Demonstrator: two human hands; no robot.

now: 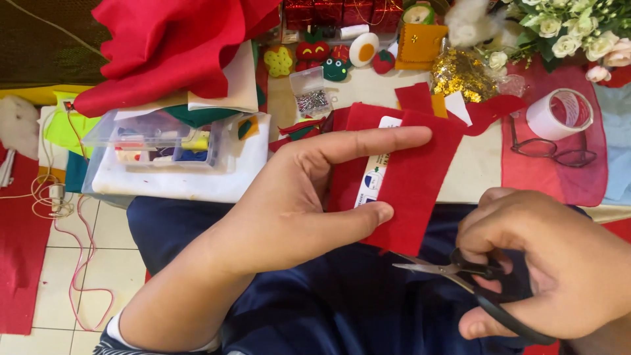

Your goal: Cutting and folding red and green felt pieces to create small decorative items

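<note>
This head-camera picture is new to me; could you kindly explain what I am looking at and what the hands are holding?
The one picture comes from a camera worn on a person's head, looking down over their lap. The left hand pinches a piece of red felt with a white card strip tucked into it. The right hand holds black-handled scissors, blades open just below the felt's lower edge. Beyond, on the table, lie a clear plastic organiser box, a tape roll, eyeglasses, small felt toys and white flowers.
</note>
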